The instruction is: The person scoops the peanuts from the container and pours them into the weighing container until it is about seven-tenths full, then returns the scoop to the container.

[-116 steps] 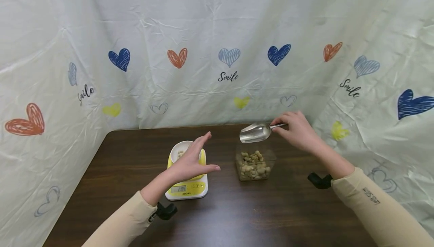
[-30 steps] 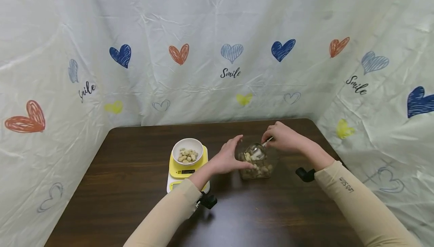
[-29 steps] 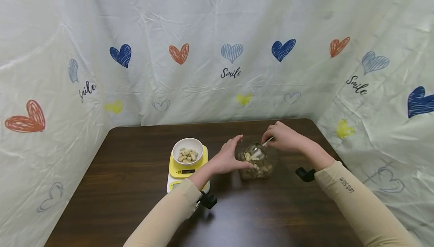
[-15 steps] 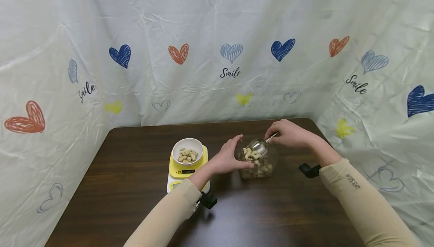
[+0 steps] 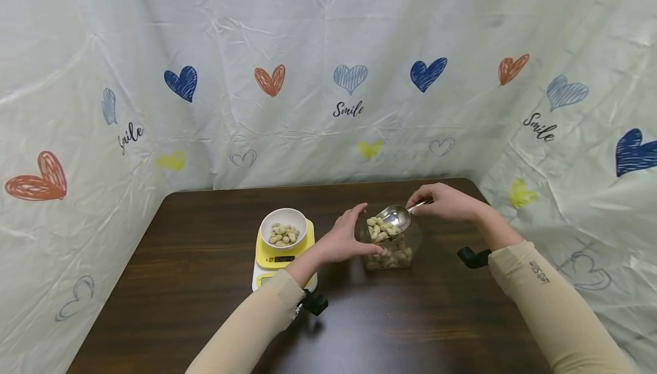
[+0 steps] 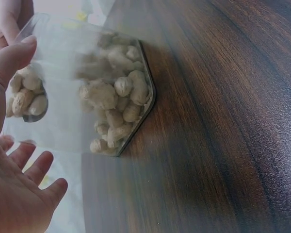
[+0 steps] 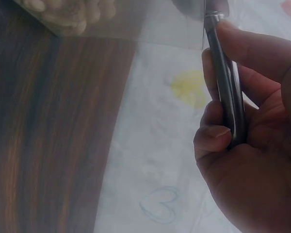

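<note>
Peanuts (image 5: 381, 228) lie heaped in the bowl of a metal scoop (image 5: 399, 217), whose mouth points left inside the upper part of a clear tub (image 6: 63, 77); more peanuts lie beneath it on the tub's floor. The step in hand looks like taking up a scoopful, with the load gathered but not yet over the rim.

Nearest, dark wood of the table (image 5: 410, 322) runs from the front up to the tub, giving wide room on that side. The left sleeve (image 5: 246, 317) crosses this part and hides some of a yellow and white scale (image 5: 267, 257). On the scale sits a white bowl (image 5: 268, 224), also with peanuts in it.

Left hand (image 5: 341, 240) spreads wide at the tub's left side, thumb before it and fingers behind, gripping nothing; whether it touches the wall I cannot tell. It stands between tub and scale, so a low path leftward would meet it.

Right hand (image 5: 443, 200), farther back, has its fingers curled round the scoop's handle, which passes close by the rim. The next move probably calls for a level lift, high enough to free the scoop without tipping nuts off its open lip.

Behind the tub, a strip of wood reaches the table's far edge, and a heart-printed cloth (image 5: 231, 37) hangs just beyond, limiting backward room.
</note>
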The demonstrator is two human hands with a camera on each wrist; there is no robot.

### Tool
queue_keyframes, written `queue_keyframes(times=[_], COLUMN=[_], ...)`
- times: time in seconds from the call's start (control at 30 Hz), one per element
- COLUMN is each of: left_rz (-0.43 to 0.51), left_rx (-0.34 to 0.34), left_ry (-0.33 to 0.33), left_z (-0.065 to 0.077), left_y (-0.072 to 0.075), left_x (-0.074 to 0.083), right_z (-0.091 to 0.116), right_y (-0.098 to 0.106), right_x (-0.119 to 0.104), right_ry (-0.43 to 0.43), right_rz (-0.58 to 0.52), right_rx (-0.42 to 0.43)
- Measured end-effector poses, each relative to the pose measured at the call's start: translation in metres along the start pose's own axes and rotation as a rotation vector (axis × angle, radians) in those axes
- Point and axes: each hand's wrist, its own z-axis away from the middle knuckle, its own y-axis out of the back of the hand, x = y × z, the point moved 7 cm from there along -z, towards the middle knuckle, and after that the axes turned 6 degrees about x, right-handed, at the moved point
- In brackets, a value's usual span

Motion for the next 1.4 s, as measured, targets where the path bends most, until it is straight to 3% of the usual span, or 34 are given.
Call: queue_keyframes(times=[0.43,0.83,1.4], left_rz=[0.017,0.021,0.019], left_rx=[-0.005,-0.005,-0.001], left_ry=[-0.01,0.002,-0.004], left_z=[0.0004,0.002,0.0013], left_y=[0.0009,0.0009,0.0003], left_x=[-0.0006,-0.001,0.0018], right_z=[0.0063,0.0054,0.0087], right_y=[-0.0046,-0.0012,-0.0005], right_x=[0.0,0.0051,0.0095], right_ry=[-0.001,-0.034,-0.041], right_rz=[-0.052,-0.041,-0.038], right_rx=[-0.063,0.011,-0.015])
